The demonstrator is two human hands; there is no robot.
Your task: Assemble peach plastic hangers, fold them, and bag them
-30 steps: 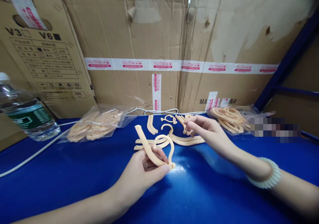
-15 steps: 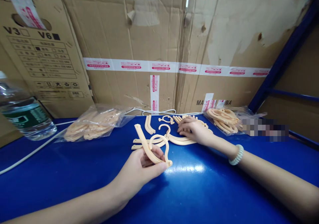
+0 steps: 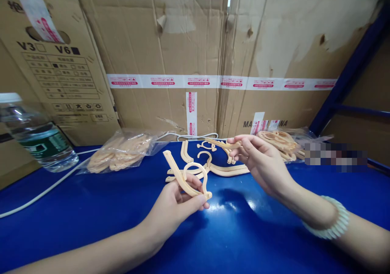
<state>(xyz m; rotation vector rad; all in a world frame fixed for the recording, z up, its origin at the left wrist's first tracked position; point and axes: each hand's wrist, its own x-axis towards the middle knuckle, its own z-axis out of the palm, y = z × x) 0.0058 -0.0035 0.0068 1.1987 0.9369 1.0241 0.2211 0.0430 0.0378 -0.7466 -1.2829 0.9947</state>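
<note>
My left hand (image 3: 183,199) is closed around a cream plastic hanger arm (image 3: 179,176) with a curved hook (image 3: 204,174) at its lower end, held above the blue table. In my right hand (image 3: 258,158), thumb and fingers pinch another cream hanger arm (image 3: 221,143), raised and pointing left. Behind my hands lies a hanger (image 3: 228,171) with its hook upright toward the back, partly covered by my right hand. Loose hanger arms (image 3: 186,152) rest farther back, beside small hook pieces (image 3: 209,145) and more arms (image 3: 230,155).
Clear plastic bags of cream hanger parts lie at left (image 3: 122,152) and right (image 3: 278,142). A water bottle (image 3: 42,140) stands far left near a white cable (image 3: 45,197). Cardboard (image 3: 164,107) walls the back of the blue table (image 3: 100,213); a blue metal frame (image 3: 341,75) rises at right.
My right hand has lifted a hanger arm from the pile at the back and moved nearer and to the right. My left hand keeps its hold almost in place.
</note>
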